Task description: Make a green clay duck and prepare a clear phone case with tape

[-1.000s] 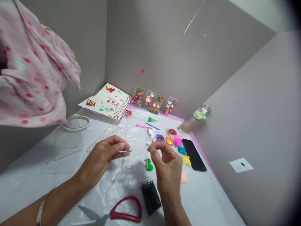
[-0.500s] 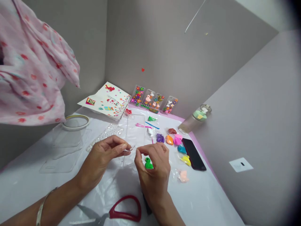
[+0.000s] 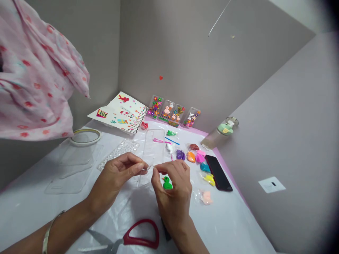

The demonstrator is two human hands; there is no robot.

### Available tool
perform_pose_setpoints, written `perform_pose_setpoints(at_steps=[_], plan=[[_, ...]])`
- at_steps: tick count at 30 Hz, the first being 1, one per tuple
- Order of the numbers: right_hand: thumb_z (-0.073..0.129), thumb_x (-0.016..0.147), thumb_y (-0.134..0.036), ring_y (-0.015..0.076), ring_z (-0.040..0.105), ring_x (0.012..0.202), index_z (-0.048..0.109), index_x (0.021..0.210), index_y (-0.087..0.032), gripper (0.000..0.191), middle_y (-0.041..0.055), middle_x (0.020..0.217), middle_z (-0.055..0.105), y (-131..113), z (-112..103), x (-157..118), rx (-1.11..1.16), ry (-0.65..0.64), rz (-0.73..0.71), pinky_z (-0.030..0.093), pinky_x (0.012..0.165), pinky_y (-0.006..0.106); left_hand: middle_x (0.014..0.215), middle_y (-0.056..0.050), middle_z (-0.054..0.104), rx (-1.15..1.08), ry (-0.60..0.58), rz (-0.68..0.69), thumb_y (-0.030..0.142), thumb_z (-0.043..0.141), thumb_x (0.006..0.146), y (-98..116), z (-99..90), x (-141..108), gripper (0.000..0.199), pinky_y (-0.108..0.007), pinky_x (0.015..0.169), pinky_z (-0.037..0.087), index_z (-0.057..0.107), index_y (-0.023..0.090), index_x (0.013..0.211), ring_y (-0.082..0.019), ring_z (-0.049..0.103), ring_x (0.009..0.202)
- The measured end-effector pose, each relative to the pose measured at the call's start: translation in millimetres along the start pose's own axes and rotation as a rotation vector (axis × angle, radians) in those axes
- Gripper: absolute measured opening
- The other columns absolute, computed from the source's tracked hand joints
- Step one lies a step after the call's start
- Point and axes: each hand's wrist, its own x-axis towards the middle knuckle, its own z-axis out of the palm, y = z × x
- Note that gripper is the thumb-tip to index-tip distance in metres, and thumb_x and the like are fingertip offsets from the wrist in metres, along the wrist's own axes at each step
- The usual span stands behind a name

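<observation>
My left hand (image 3: 120,174) is closed, thumb and forefinger pinching a tiny thin whitish piece (image 3: 150,166). My right hand (image 3: 172,190) is closed in a pinch at that piece's other end, the two sets of fingertips almost meeting. Beneath them lies a clear phone case (image 3: 155,148), partly covered by the fingers. A small green duck figure (image 3: 167,183) with an orange beak shows just behind my right thumb. Scissors (image 3: 126,240) with a red handle lie in front of me, blades to the left. Part of a dark object (image 3: 165,231) pokes out beside my right wrist.
Packets of coloured clay, such as the purple one (image 3: 180,155), lie beyond my right hand near a black phone (image 3: 219,174). Bubble wrap (image 3: 119,152), more clear cases (image 3: 69,183) and a tape roll (image 3: 86,143) are left. Decorated cases (image 3: 166,110) lean on the wall.
Both hands stay almost in place, still pinching. The whitish piece between the fingertips has shifted slightly. The duck's orange beak shows more clearly beside my right thumb.
</observation>
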Motion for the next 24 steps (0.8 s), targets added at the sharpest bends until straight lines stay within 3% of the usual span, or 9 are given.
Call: perform_pose_setpoints(at_steps=[9, 24], plan=[[0.063, 0.087, -0.004, 0.0134, 0.058, 0.069, 0.058, 0.079, -0.020, 0.019, -0.0034, 0.070, 0.064, 1.2, 2.5, -2.8, 0.000, 0.020, -0.030, 0.039, 0.088, 0.038, 0.085, 0.001, 0.071, -0.082, 0.059, -0.039, 0.034, 0.077, 0.086, 5.0, 2.9, 1.6, 0.014, -0.025, 0.087, 0.058, 0.074, 0.022, 0.079, -0.016, 0.066, 0.090], [0.061, 0.088, -0.004, 0.0133, 0.056, 0.068, 0.057, 0.079, -0.020, 0.019, -0.0037, 0.070, 0.063, 1.5, 3.2, -3.7, -0.007, -0.004, -0.028, 0.038, 0.088, 0.037, 0.087, 0.001, 0.070, -0.064, 0.046, -0.024, 0.034, 0.076, 0.087, 1.8, 1.2, 1.6, 0.013, -0.026, 0.089, 0.058, 0.074, 0.022, 0.081, -0.016, 0.065, 0.092]])
